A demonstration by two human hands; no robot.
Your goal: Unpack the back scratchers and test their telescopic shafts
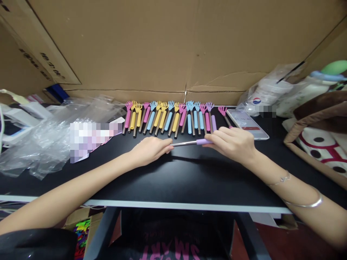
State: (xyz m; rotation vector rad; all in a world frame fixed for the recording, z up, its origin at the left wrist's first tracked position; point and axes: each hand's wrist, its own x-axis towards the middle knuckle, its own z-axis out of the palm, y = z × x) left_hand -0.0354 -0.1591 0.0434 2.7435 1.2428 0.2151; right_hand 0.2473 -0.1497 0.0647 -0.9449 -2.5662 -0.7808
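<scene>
Above the black desk, my two hands hold a back scratcher [185,143] with a metal rod and a purple grip. My left hand [151,150] pinches the rod's left end. Around the purple grip, my right hand [233,142] is closed, its fingers hiding the right end. Behind them lies a row of several small back scratchers with claw heads, among them a yellow one [175,121], a blue one [189,122] and a pink one [127,119]. Another pink back scratcher [222,111] lies apart at the right, partly behind my right hand.
A phone [252,126] lies beyond my right hand. Clear plastic bags [46,133] spread over the desk's left side. At the right are a bagged drink cup [268,94], a bottle [311,90] and a brown-trimmed bag [320,119]. Cardboard [162,47] stands along the back.
</scene>
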